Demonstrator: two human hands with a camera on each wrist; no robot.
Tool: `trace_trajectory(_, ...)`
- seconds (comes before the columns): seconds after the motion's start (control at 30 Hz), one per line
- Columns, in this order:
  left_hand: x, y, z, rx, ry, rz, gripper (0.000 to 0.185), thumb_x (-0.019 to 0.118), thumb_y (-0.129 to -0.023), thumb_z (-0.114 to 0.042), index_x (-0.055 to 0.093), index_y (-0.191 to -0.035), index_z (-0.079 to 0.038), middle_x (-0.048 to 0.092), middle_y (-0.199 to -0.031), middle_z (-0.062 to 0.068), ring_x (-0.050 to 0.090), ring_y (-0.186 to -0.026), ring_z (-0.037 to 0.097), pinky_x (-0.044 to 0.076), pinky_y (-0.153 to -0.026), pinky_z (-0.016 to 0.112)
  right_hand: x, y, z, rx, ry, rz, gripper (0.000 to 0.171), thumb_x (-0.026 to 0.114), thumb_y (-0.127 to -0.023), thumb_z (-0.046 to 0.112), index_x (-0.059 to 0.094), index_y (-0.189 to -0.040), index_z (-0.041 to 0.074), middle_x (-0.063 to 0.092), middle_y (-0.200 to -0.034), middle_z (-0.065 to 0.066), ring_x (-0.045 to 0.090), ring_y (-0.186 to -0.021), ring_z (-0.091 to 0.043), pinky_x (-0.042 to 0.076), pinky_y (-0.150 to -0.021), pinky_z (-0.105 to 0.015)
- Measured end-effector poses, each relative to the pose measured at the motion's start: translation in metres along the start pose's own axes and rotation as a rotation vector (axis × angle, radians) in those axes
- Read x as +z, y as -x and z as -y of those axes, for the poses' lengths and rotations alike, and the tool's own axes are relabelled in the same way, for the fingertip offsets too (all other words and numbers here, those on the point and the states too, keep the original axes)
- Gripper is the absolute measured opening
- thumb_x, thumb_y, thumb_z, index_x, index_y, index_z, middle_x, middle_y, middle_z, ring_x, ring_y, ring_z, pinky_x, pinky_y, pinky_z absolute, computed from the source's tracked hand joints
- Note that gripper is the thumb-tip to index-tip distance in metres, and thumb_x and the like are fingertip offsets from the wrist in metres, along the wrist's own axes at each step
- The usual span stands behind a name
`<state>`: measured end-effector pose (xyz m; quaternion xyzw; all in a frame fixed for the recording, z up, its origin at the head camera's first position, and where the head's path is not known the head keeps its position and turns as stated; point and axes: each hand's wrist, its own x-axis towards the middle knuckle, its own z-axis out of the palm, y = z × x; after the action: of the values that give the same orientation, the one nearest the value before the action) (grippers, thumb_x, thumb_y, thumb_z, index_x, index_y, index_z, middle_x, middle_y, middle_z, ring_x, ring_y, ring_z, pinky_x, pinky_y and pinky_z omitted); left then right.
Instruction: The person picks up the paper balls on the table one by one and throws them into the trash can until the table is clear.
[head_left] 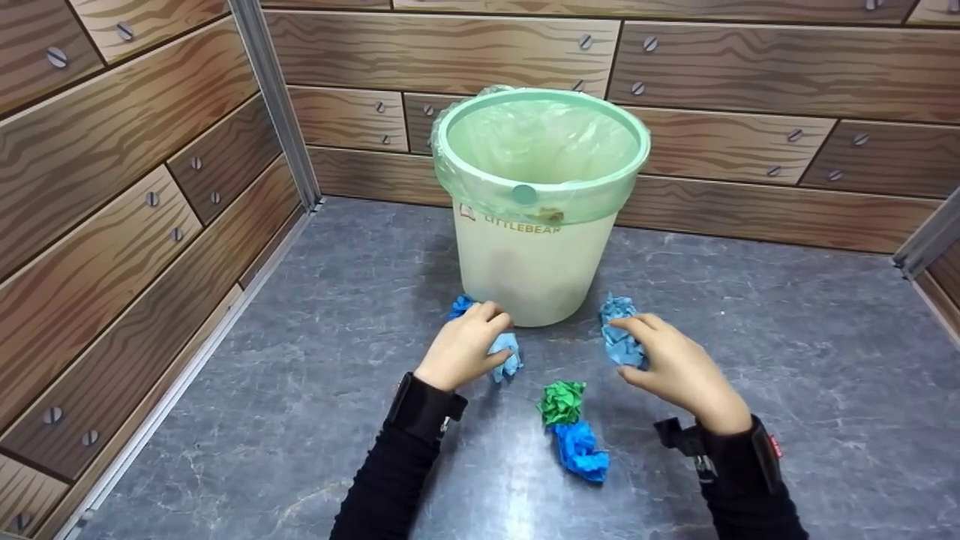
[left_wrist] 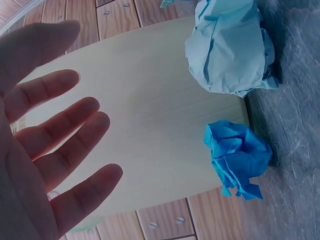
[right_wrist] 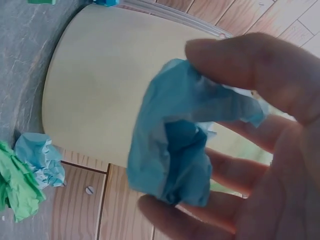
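A: Head view – right hand (head_left: 679, 367)?
B: Fingers curled round a teal wad (head_left: 619, 341), just right of the bin (head_left: 536, 262) base.
A: Left hand (head_left: 461, 345)?
B: Fingers spread, gripping nothing. Hovers over a pale wad (head_left: 508, 355); a blue wad (head_left: 460, 304) by the bin.
A: Rest?
B: Green wad (head_left: 562, 401) touching another blue one (head_left: 580, 450), btwn the wrists, on the floor (head_left: 787, 360).

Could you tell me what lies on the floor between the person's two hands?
In the head view, only bare grey floor; the green paper ball sits nearer the camera.
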<state>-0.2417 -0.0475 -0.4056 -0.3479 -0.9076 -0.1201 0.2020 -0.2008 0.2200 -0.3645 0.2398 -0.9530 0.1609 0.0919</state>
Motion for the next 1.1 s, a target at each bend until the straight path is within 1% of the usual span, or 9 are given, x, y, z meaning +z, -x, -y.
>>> trace_trajectory(0.13, 0.000, 0.000, 0.001, -0.003, 0.001, 0.004, 0.026, 0.057, -0.070, -0.029, 0.049, -0.089, -0.014, 0.042, -0.088, 0.001, 0.039, -0.076, 0.013, 0.035, -0.059, 0.023, -0.005, -0.004, 0.002, -0.038, -0.055, -0.079, 0.057, 0.063, -0.064, 0.021, 0.038, -0.116, 0.014, 0.041, -0.106, -0.006, 0.045, -0.082, -0.014, 0.039, -0.066, -0.031)
trace_trajectory(0.27, 0.001, 0.000, 0.001, -0.011, -0.001, 0.017, 0.026, 0.057, -0.070, -0.029, 0.048, -0.089, -0.014, 0.042, -0.087, 0.001, 0.039, -0.076, 0.013, 0.035, -0.058, 0.023, -0.018, -0.014, 0.007, -0.102, -0.111, -0.212, 0.057, 0.064, -0.062, 0.017, 0.041, -0.113, 0.009, 0.042, -0.106, -0.008, 0.044, -0.085, -0.018, 0.039, -0.069, -0.033)
trace_trajectory(0.43, 0.002, 0.001, 0.000, -0.021, -0.009, 0.040, 0.026, 0.056, -0.070, -0.030, 0.048, -0.089, -0.014, 0.042, -0.085, 0.000, 0.040, -0.074, 0.013, 0.035, -0.057, 0.023, -0.047, -0.035, 0.021, -0.176, -0.146, -0.399, 0.056, 0.066, -0.058, 0.011, 0.044, -0.109, 0.005, 0.044, -0.104, -0.009, 0.044, -0.085, -0.018, 0.039, -0.069, -0.029)
trace_trajectory(0.5, 0.003, 0.001, 0.000, -0.019, -0.010, 0.039, 0.025, 0.056, -0.070, -0.030, 0.048, -0.089, -0.014, 0.042, -0.084, 0.000, 0.040, -0.074, 0.013, 0.035, -0.058, 0.023, -0.061, -0.044, 0.028, -0.201, -0.144, -0.467, 0.055, 0.067, -0.057, 0.009, 0.046, -0.107, 0.005, 0.045, -0.103, -0.010, 0.043, -0.087, -0.019, 0.038, -0.071, -0.030)
trace_trajectory(0.67, 0.004, -0.001, -0.001, -0.014, -0.011, 0.036, 0.025, 0.056, -0.070, -0.029, 0.048, -0.088, -0.013, 0.041, -0.084, 0.000, 0.040, -0.074, 0.013, 0.035, -0.058, 0.023, -0.093, -0.068, 0.044, -0.215, -0.174, -0.585, 0.052, 0.067, -0.057, 0.007, 0.048, -0.105, 0.004, 0.046, -0.100, -0.009, 0.043, -0.085, -0.018, 0.039, -0.068, -0.025)
trace_trajectory(0.77, 0.004, -0.001, -0.001, -0.010, -0.017, 0.035, 0.025, 0.057, -0.070, -0.029, 0.049, -0.088, -0.013, 0.041, -0.083, 0.000, 0.039, -0.073, 0.013, 0.034, -0.058, 0.023, -0.107, -0.086, 0.051, -0.149, -0.238, -0.595, 0.052, 0.067, -0.058, 0.009, 0.047, -0.106, 0.006, 0.046, -0.098, -0.006, 0.045, -0.084, -0.015, 0.040, -0.067, -0.021)
trace_trajectory(0.9, 0.003, -0.001, -0.003, 0.003, -0.040, 0.037, 0.026, 0.058, -0.069, -0.029, 0.049, -0.088, -0.013, 0.041, -0.082, 0.000, 0.039, -0.072, 0.013, 0.034, -0.058, 0.023, -0.123, -0.110, 0.055, -0.029, -0.314, -0.562, 0.054, 0.066, -0.061, 0.015, 0.044, -0.111, 0.012, 0.044, -0.101, -0.006, 0.046, -0.089, -0.016, 0.041, -0.069, -0.025)
trace_trajectory(1.0, 0.001, 0.000, -0.004, 0.000, -0.063, 0.040, 0.028, 0.058, -0.069, -0.030, 0.049, -0.089, -0.014, 0.042, -0.082, 0.000, 0.039, -0.071, 0.014, 0.035, -0.057, 0.023, -0.129, -0.128, 0.056, 0.034, -0.331, -0.522, 0.057, 0.065, -0.063, 0.020, 0.041, -0.114, 0.014, 0.041, -0.105, -0.006, 0.045, -0.093, -0.018, 0.040, -0.071, -0.028)
trace_trajectory(1.1, 0.000, 0.001, -0.006, -0.001, -0.068, 0.050, 0.029, 0.058, -0.069, -0.031, 0.049, -0.090, -0.013, 0.042, -0.083, 0.001, 0.038, -0.070, 0.014, 0.035, -0.056, 0.023, -0.131, -0.140, 0.055, 0.092, -0.329, -0.471, 0.058, 0.062, -0.066, 0.024, 0.037, -0.117, 0.015, 0.039, -0.108, -0.007, 0.043, -0.095, -0.018, 0.039, -0.073, -0.027)
